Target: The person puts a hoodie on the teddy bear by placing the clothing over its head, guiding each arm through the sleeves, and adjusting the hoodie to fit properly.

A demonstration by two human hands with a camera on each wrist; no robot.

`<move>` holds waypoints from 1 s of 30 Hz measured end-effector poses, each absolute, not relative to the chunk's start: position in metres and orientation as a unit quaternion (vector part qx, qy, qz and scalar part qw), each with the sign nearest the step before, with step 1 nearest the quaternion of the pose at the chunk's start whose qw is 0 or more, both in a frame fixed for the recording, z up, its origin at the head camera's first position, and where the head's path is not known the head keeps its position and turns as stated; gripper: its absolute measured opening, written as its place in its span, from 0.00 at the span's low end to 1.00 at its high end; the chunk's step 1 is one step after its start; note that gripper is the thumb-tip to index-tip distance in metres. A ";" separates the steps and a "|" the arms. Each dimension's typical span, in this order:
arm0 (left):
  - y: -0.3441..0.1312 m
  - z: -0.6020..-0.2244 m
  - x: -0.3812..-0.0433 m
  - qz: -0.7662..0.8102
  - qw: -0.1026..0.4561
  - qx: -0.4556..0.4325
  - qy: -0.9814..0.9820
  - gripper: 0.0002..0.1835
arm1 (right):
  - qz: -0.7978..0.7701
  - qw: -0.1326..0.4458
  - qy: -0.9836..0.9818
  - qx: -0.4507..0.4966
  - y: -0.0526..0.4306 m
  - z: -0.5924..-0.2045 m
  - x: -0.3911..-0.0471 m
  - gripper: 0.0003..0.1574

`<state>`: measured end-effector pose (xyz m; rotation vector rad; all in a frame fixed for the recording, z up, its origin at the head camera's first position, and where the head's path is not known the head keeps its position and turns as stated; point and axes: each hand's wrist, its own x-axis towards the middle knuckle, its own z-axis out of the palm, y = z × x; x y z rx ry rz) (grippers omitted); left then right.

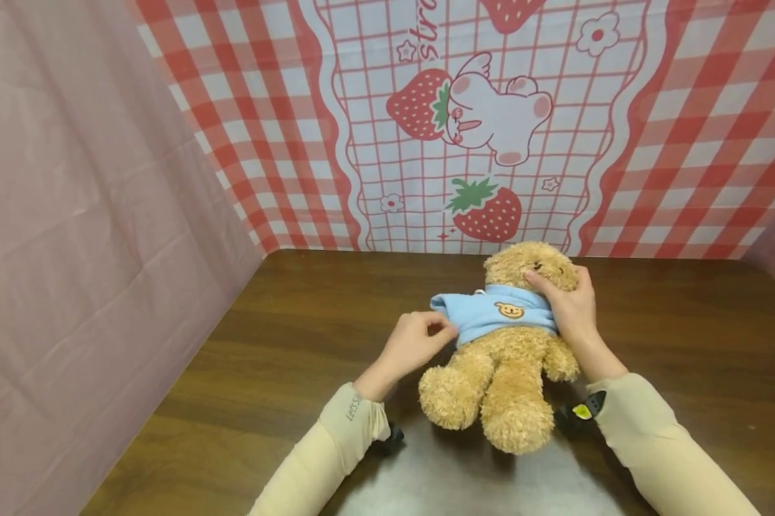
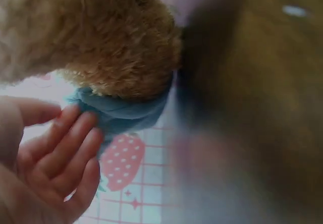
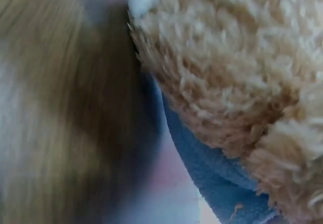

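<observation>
A tan plush teddy bear in a light blue shirt with a small bear-face patch leans back over the table, feet toward me. My right hand grips its head from the side, thumb across the face and fingers behind. At the shirt's left edge, my left hand pinches the cloth between thumb and fingertips. The left wrist view shows those fingers right at the blue cloth, below brown fur. Fur and blue cloth fill much of the right wrist view; the right hand is hidden there.
The dark wooden table runs back to a red-and-white checked cloth printed with strawberries. A pale pink curtain hangs along the left side. Dark wrist devices sit at the cuffs.
</observation>
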<state>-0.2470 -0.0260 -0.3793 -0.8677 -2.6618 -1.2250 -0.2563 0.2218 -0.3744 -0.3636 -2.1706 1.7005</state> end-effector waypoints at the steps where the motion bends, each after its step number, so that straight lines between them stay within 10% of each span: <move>1: -0.025 -0.378 -0.249 -0.406 0.066 -0.265 -0.872 0.07 | 0.592 0.176 -0.778 -0.115 0.220 -0.374 -0.256 0.27; 6: -0.012 -0.365 -0.264 -0.448 0.084 -0.184 -0.871 0.14 | 0.560 0.166 -0.810 -0.056 0.209 -0.371 -0.256 0.29; 15: 0.012 -0.363 -0.280 -0.536 -0.184 -0.073 -0.821 0.59 | 0.558 0.106 -0.822 0.046 0.185 -0.368 -0.246 0.37; 21: 0.014 -0.367 -0.281 -0.590 -0.146 -0.096 -0.788 0.50 | 0.625 0.103 -0.762 0.135 0.194 -0.367 -0.241 0.28; 30: 0.001 -0.374 -0.287 -0.649 -0.123 -0.079 -0.747 0.48 | 0.431 0.250 -0.854 0.149 0.212 -0.374 -0.216 0.07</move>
